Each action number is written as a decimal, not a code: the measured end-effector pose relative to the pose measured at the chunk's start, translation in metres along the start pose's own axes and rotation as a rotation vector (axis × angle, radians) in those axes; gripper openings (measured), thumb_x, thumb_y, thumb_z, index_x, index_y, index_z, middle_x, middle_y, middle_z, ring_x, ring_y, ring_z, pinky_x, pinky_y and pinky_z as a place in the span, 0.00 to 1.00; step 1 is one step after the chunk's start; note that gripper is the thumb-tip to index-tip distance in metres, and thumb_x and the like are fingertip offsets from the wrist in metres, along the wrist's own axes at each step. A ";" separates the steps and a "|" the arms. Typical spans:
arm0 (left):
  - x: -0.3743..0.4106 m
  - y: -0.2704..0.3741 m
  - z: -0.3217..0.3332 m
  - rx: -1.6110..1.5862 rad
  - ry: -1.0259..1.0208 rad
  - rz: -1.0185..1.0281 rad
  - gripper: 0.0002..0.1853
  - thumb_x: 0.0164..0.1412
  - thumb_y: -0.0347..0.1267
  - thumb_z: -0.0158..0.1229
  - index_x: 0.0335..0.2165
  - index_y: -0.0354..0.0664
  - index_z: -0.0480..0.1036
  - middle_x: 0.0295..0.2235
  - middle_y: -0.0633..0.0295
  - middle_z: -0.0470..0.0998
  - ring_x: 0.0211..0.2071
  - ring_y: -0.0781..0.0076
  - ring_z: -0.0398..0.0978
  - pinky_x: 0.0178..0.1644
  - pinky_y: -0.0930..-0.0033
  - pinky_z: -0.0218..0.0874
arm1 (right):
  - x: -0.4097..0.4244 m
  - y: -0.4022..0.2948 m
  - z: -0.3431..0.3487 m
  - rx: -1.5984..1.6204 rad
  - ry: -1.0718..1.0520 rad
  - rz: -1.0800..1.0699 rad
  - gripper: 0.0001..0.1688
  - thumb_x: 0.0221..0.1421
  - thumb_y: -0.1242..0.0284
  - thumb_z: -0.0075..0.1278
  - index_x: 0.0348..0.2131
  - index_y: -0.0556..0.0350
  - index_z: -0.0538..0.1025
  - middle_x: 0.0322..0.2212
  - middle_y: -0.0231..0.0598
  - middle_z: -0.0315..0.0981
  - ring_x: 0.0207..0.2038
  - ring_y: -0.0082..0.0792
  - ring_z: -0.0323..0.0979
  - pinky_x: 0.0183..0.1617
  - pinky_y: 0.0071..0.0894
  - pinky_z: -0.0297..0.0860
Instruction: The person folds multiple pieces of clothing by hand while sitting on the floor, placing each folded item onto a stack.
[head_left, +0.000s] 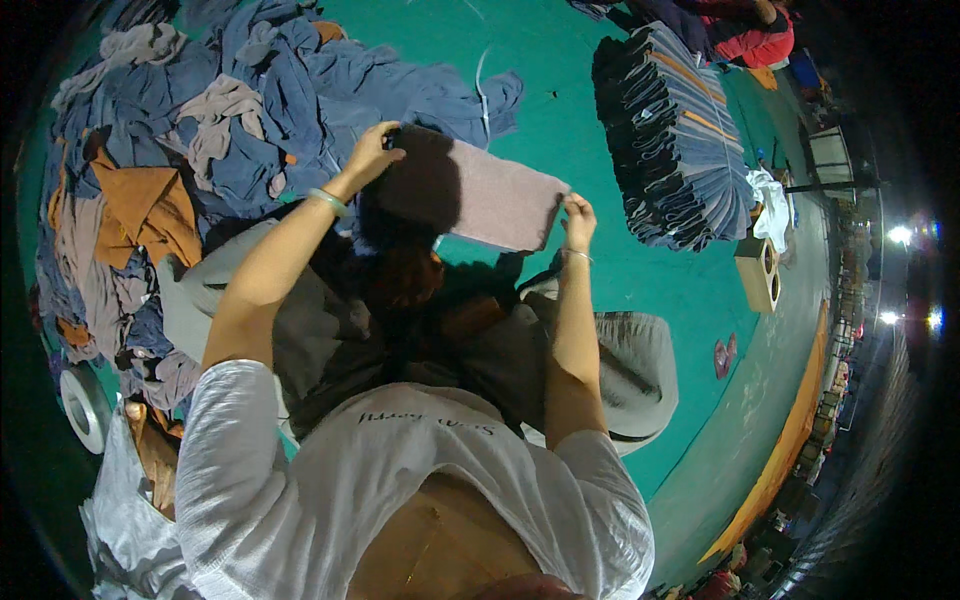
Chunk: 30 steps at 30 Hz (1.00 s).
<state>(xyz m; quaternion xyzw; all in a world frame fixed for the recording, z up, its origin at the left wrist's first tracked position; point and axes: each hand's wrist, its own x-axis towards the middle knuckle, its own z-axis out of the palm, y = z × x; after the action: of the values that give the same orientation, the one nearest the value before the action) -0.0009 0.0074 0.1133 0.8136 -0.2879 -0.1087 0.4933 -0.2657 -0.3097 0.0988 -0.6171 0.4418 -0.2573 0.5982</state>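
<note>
A pinkish-grey folded cloth (502, 196) is stretched flat between my two hands, above my lap. My left hand (373, 156) grips its far left corner; a pale bangle circles that wrist. At the right end, my right hand (579, 219) pinches the cloth's edge between thumb and fingers. A dark shadow covers the left half of the cloth. Just beyond my left hand spreads a loose heap of blue-grey cloths (420, 94), with a crumpled orange cloth (146, 199) and some pale pinkish pieces (225, 120) among them.
A long row of folded cloths (675, 142), mostly blue-grey, stands on the green floor (555, 135) at the right. Beyond it is a person in red (757, 37). A box with round holes (759, 274) and a white cloth (770, 206) are further right. A tape roll (82, 409) lies at left.
</note>
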 end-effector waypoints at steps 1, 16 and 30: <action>-0.003 -0.001 0.007 0.113 -0.020 0.054 0.27 0.46 0.33 0.61 0.46 0.35 0.64 0.41 0.52 0.70 0.43 0.59 0.68 0.44 0.62 0.61 | 0.004 0.011 0.021 -0.081 0.100 -0.249 0.15 0.48 0.69 0.53 0.37 0.56 0.72 0.34 0.36 0.72 0.37 0.34 0.67 0.41 0.34 0.64; -0.056 -0.051 -0.102 0.290 -0.518 -0.483 0.29 0.47 0.47 0.57 0.43 0.36 0.68 0.39 0.53 0.74 0.38 0.52 0.70 0.40 0.60 0.60 | -0.079 0.019 0.068 -0.596 -0.241 -0.462 0.29 0.44 0.67 0.57 0.48 0.51 0.69 0.46 0.44 0.67 0.50 0.45 0.63 0.53 0.54 0.55; -0.098 0.192 -0.207 -1.500 -0.530 0.157 0.25 0.54 0.32 0.49 0.49 0.28 0.61 0.49 0.47 0.67 0.51 0.55 0.65 0.56 0.57 0.54 | -0.167 -0.121 0.198 0.123 -0.737 -0.586 0.18 0.48 0.66 0.57 0.37 0.59 0.73 0.37 0.39 0.71 0.41 0.29 0.67 0.44 0.27 0.63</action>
<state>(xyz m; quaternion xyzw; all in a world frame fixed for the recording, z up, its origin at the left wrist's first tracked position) -0.0543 0.1508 0.3700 0.1893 -0.3021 -0.4282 0.8304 -0.1493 -0.0789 0.2206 -0.7293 -0.0086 -0.2046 0.6528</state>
